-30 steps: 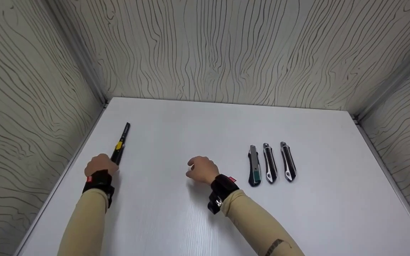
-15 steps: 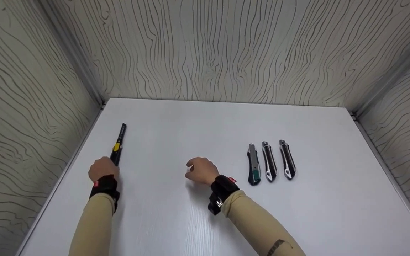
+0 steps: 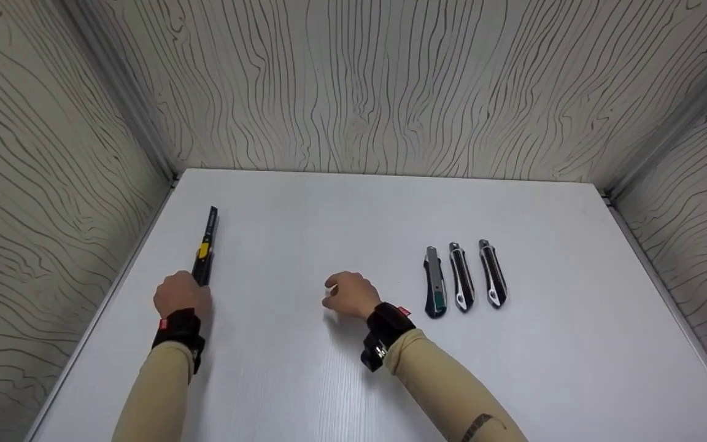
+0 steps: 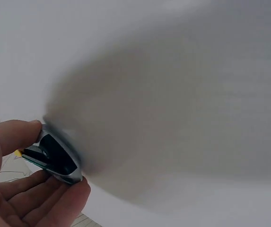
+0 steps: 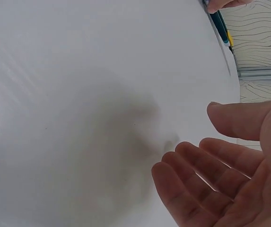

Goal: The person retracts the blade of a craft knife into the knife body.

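Observation:
At the table's left side my left hand (image 3: 181, 291) pinches a black-and-yellow utility knife (image 3: 204, 250) by its rear, between thumb and fingers. The knife points toward the back wall. In the left wrist view its butt end (image 4: 58, 153) looks dark teal with a silver edge. A second dark piece lies along the handle; I cannot tell whether it is part of the same knife. Near the table's middle, my right hand (image 3: 350, 294) holds nothing, its fingers loosely bent and thumb apart. To its right lie a silver-and-green utility knife (image 3: 436, 283) and two black-and-silver ones (image 3: 463, 277).
A white table (image 3: 304, 221) carries all the knives. Wood-patterned panels (image 3: 353, 86) enclose it at the back and both sides, with grey posts in the rear corners. Black camera straps (image 3: 389, 324) sit on both wrists.
My left hand has shifted slightly right, and the black-and-yellow utility knife has turned to point more straight back. The head view has drifted a little. My right hand is nearly still.

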Demonstrator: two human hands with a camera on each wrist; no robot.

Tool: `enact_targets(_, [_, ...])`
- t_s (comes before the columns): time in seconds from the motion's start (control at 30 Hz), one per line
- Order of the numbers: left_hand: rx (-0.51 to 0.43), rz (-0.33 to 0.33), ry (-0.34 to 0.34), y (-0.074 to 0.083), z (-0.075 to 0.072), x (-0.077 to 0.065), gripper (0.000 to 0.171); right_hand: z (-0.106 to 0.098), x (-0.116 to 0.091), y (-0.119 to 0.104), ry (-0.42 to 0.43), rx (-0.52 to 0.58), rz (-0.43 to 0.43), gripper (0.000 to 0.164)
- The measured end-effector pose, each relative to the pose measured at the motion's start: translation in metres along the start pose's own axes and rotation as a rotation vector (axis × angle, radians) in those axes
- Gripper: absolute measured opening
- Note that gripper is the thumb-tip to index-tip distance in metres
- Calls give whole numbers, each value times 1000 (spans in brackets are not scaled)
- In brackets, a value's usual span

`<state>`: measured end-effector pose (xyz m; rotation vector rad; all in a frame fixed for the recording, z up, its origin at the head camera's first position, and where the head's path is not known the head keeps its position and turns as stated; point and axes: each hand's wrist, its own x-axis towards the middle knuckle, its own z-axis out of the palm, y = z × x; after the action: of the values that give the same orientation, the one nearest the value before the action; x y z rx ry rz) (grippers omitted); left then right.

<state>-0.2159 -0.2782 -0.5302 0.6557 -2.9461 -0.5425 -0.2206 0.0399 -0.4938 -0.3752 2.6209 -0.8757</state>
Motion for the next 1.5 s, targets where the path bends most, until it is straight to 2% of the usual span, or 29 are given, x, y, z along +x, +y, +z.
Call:
enact_targets(0.13, [-53, 17, 16, 11, 0, -5, 20, 1, 0, 3, 9, -1, -3, 38])
enact_targets(0.27, [-56, 51, 19, 26, 2, -8, 20, 1, 1, 7, 17, 3, -7, 37])
enact_targets(0.53, [-69, 123, -15, 66, 6, -21, 19, -7, 0, 14, 54, 20, 17, 39])
enact_targets(0.8, [-124, 211, -51, 109, 15, -44, 18, -18, -1, 22, 96, 30, 54, 40])
enact_targets(1.0, [-146, 295, -67, 145, 22, -70, 18, -29, -1, 36, 135, 76, 65, 39])
enact_targets(1.13, [-162, 352, -79, 164, 26, -86, 18, -35, 0, 43, 163, 146, 54, 40])
enact_targets(1.2, [-156, 395, -70, 171, 27, -92, 19, -38, 0, 44, 150, 220, 61, 42])
enact_targets(1.4, [-136, 482, -50, 189, 30, -107, 21, -46, -1, 46, 110, 599, 123, 39])
enact_targets(1.5, [-133, 502, -44, 196, 32, -114, 21, -49, -1, 49, 141, 708, 158, 35])
